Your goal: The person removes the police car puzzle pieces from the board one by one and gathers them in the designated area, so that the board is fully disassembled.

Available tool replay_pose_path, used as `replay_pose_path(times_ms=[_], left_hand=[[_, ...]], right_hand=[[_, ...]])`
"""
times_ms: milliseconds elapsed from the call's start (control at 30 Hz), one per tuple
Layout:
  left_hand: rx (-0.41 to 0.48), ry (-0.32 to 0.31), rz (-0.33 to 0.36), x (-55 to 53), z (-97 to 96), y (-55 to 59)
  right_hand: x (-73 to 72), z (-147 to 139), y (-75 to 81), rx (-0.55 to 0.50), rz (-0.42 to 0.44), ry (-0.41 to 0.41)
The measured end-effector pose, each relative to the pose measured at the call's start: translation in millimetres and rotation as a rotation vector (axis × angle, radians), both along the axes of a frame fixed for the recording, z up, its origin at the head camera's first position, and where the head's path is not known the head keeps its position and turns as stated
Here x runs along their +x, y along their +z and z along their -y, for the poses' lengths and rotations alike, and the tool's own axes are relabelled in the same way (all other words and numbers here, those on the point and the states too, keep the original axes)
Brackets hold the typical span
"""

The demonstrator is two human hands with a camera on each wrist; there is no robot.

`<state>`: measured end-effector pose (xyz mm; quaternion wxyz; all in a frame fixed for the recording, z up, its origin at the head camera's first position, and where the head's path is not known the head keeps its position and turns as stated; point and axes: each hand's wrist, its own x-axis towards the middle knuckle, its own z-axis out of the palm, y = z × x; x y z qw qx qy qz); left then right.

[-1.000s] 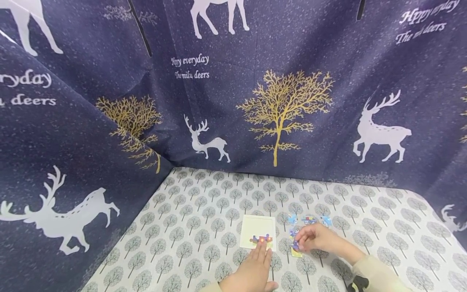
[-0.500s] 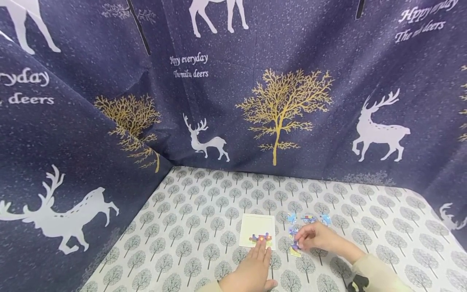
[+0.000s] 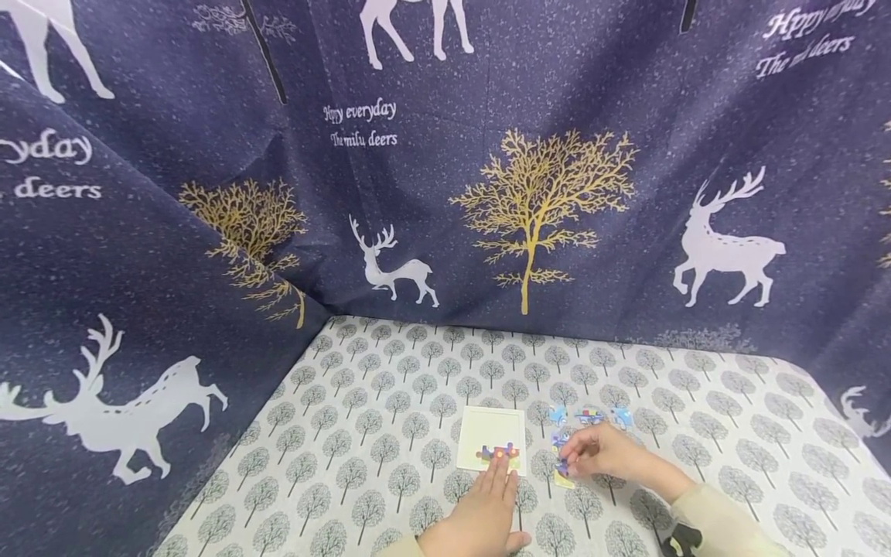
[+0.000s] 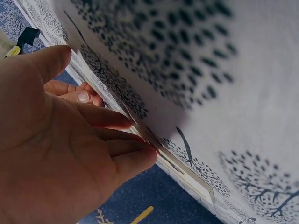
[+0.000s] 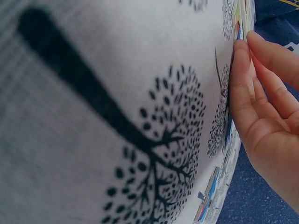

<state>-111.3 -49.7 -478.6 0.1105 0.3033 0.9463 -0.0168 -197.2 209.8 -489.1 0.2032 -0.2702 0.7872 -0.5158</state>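
Observation:
A square pale puzzle tray lies on the table, with several joined purple, red and yellow jigsaw pieces along its near side. My left hand rests flat, fingers together, its fingertips on the near pieces and hiding some of them. In the left wrist view, straight fingers reach the tray's edge. To the tray's right, my right hand bends low over loose jigsaw pieces, thumb and index fingertips right at a purple-and-yellow piece. I cannot tell whether they pinch it.
More loose blue pieces lie beyond the right hand: one at the left, a multicoloured one and one at the right. A tree-print cloth covers the table. Dark deer-print curtains stand behind and at the left.
Both hands stay almost where they were. The whole head view has shifted very slightly; the tray and pieces keep their places.

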Motion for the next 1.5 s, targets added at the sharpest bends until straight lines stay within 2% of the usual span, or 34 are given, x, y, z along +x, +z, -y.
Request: replay_pose_path(times_ms=[200, 467, 667, 800, 900, 1100, 1267, 1500], left_hand=[[0.014, -0.017, -0.02, 2.6, 1.0, -2.0], [0.039, -0.042, 0.017, 4.3, -1.1, 1.2], [0.049, -0.058, -0.013, 6.0, -2.5, 2.5], [0.032, -0.066, -0.017, 6.0, -4.3, 3.0], [0.019, -0.088, -0.03, 4.7, -5.3, 3.0], [0.006, -0.104, -0.022, 2.9, -6.0, 3.4], [-0.003, -0.125, -0.018, 1.7, -5.5, 3.2], [-0.007, -0.136, -0.039, -0.2, -4.5, -0.4]], right_hand=[[-0.5, 1, 2.1, 0.004, -0.005, 0.015], [-12.4, 2, 4.6, -0.05, -0.055, 0.046], [-19.7, 15, 12.5, -0.014, -0.143, 0.018], [-24.3, 27, 15.9, 0.063, -0.183, -0.001], [-27.6, 37, 17.7, 0.096, -0.182, 0.005], [-32.6, 59, 17.1, 0.016, -0.143, 0.066], [-36.1, 77, 13.9, 0.013, -0.13, 0.075], [-39.1, 97, 11.7, 0.079, -0.12, 0.096]])
